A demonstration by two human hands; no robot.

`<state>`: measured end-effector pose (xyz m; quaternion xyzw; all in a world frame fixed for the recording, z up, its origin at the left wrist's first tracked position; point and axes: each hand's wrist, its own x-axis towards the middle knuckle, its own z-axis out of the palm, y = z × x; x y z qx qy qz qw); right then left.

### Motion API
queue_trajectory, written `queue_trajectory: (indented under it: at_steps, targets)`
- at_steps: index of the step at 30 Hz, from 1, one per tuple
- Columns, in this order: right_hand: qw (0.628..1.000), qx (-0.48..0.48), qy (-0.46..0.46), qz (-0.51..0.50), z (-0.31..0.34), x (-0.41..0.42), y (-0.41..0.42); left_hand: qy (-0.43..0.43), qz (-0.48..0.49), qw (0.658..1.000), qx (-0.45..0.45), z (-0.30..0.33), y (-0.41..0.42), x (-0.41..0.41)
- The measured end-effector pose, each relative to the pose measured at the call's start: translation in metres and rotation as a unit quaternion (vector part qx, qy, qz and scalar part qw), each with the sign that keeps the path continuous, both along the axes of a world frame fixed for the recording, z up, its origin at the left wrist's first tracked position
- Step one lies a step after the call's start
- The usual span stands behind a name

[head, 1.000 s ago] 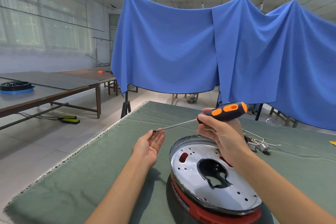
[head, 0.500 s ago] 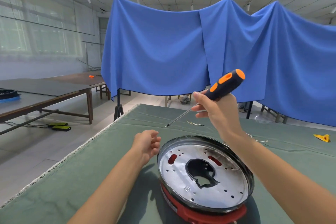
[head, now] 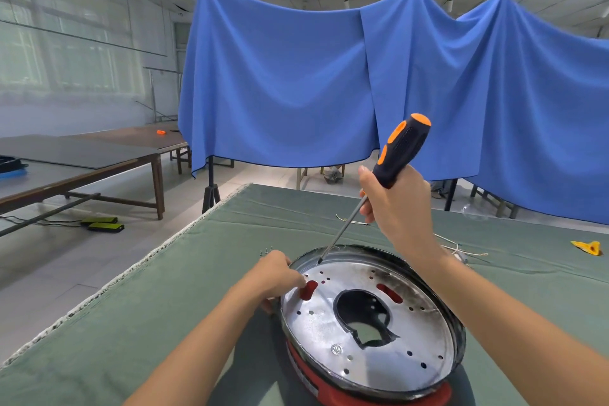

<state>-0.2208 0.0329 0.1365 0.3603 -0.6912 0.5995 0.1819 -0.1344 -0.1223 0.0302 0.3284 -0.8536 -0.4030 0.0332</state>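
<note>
Red plastic shows only as a strip under the metal plate [head: 412, 339], where the base [head: 333, 389] sits beneath it, and its near edge is cut off at the bottom of my view. My left hand [head: 276, 273] lies curled over the plate's left rim. Its own back hides the fingertips, so I cannot tell whether they pinch something or only rest by the red slot. Just beyond that hand a few tiny screws [head: 266, 251] stand on the table [head: 164, 323], too small to make out well.

The plate is a shallow round pan with a dark raised rim. Nothing loose lies in it. The green table cloth shows through the ragged hole in its middle.

My right hand [head: 398, 208] is clenched around the screwdriver [head: 402, 145], above the far side of the plate. The handle is black with orange patches and an orange cap, tilted up and to the right. Its thin steel shaft slants down to the left, with the tip at the inner far rim, just beyond my left hand. The plate is shiny silver, scorched dark in places and dotted with small holes.

To the right of my right hand lie thin wires [head: 458, 249] and, well apart, a yellow scrap [head: 588, 247].
</note>
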Motion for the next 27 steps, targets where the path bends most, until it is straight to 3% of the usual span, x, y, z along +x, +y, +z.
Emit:
queue_trajectory:
  at_steps: [9,18,27]
  targets:
    - [0.999,-0.019,0.000,0.027,-0.014,-0.007,-0.022,0.161,0.013,0.980,0.118,-0.009,0.005,0.006]
    - [0.995,-0.061,-0.045,0.062,-0.024,-0.014,-0.040,0.291,0.051,0.907,0.298,-0.019,0.016,0.010]
    - [0.997,-0.059,-0.019,0.050,-0.024,-0.016,-0.044,0.315,0.076,0.894,0.310,-0.024,0.020,0.011]
